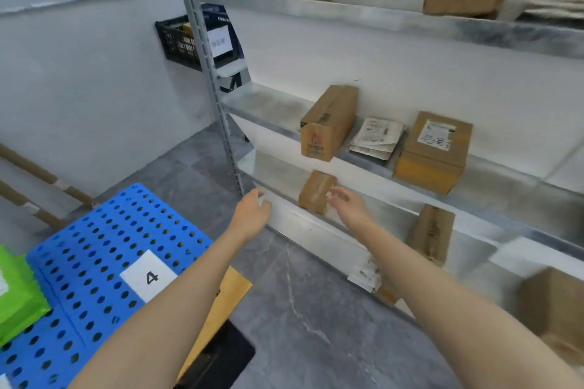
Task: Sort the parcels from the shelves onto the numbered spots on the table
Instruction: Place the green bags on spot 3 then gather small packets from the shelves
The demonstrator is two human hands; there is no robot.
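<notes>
The small cardboard parcel (317, 191) is standing on the lower metal shelf (319, 235), near the shelf's left end and close to its front edge. It is a plain brown carton, sealed with a glossy strip of tape running over its front face; motion blur is hiding any label. The right hand (350, 207) is reaching at the parcel's right side, its fingers (339, 192) loosely spread and holding nothing; whether they are touching the carton cannot be told. The left hand (252, 213) is hovering at the shelf's front lip, left of the parcel and apart from it, fingers relaxed and close together, gripping nothing. A second brown parcel (431, 232) is standing farther right on the same shelf. The blue perforated counter (94, 246) is sitting at lower left, carrying a white label marked "4" (151, 276) and a green parcel (19, 294).
</notes>
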